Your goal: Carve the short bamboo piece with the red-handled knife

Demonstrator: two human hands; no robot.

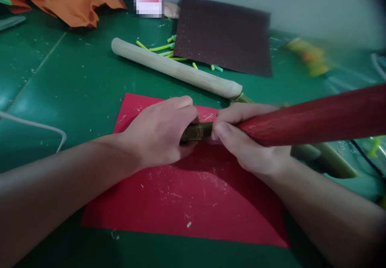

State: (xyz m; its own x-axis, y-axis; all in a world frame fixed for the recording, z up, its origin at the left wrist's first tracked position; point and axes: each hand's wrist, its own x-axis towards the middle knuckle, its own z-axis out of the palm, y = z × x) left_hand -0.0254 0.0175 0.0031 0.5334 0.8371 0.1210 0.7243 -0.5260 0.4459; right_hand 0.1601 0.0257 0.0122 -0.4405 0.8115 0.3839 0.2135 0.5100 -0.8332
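Your green desk (90, 75) carries a red sheet (181, 203) on the part nearest you, flecked with pale shavings (189, 224); more shavings dot the desk itself. Past the sheet, a pale stick (175, 66) lies slantwise. Toward the desk's far edge, a dark sheet (223, 39) partly covers yellow-green strips (161, 48). Crumpled orange paper (72, 3) lies by the far left corner, and a white cord (39, 125) runs along the left side.
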